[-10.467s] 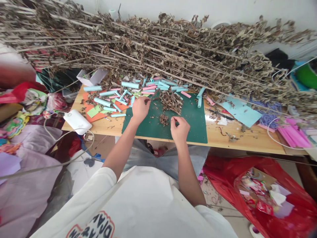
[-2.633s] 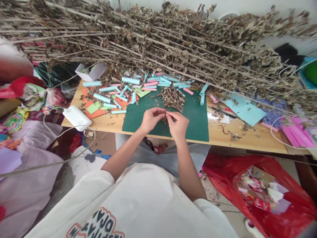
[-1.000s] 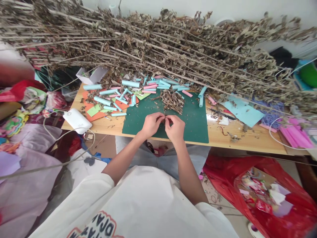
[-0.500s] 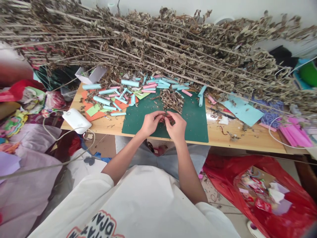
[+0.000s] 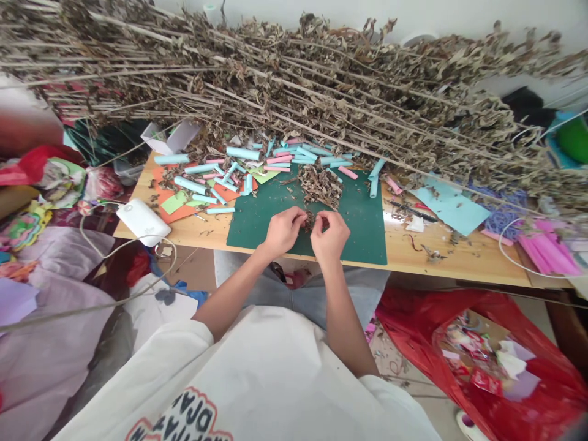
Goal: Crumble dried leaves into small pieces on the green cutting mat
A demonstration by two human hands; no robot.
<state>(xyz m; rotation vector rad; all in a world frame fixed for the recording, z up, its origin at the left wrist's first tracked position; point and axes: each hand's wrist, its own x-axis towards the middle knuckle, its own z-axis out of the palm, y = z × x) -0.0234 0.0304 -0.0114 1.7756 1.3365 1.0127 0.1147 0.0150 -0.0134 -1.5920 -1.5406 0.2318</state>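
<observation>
Over the near half of a green cutting mat (image 5: pixel 358 226), my left hand (image 5: pixel 282 231) and my right hand (image 5: pixel 328 236) sit close together. Both pinch a small clump of dried brown leaves (image 5: pixel 310 219) between their fingertips. Just beyond the hands lies a larger heap of dried leaf bits (image 5: pixel 320 184) on the mat. A big bundle of dried leafy stalks (image 5: pixel 294 92) stretches across the back of the wooden table (image 5: pixel 441 260).
Several rolled blue and pink paper tubes (image 5: pixel 239 162) and orange and green paper sheets lie at the mat's left. A white device (image 5: pixel 143 222) with a cable sits at the table's left edge. A light blue sheet (image 5: pixel 452 208) lies right. A red bag (image 5: pixel 482 355) of scraps is on the floor.
Long ago my hands were apart on the mat, the left reaching toward the heap. They have come together on the small leaf clump, and over the last second only the fingers shift slightly.
</observation>
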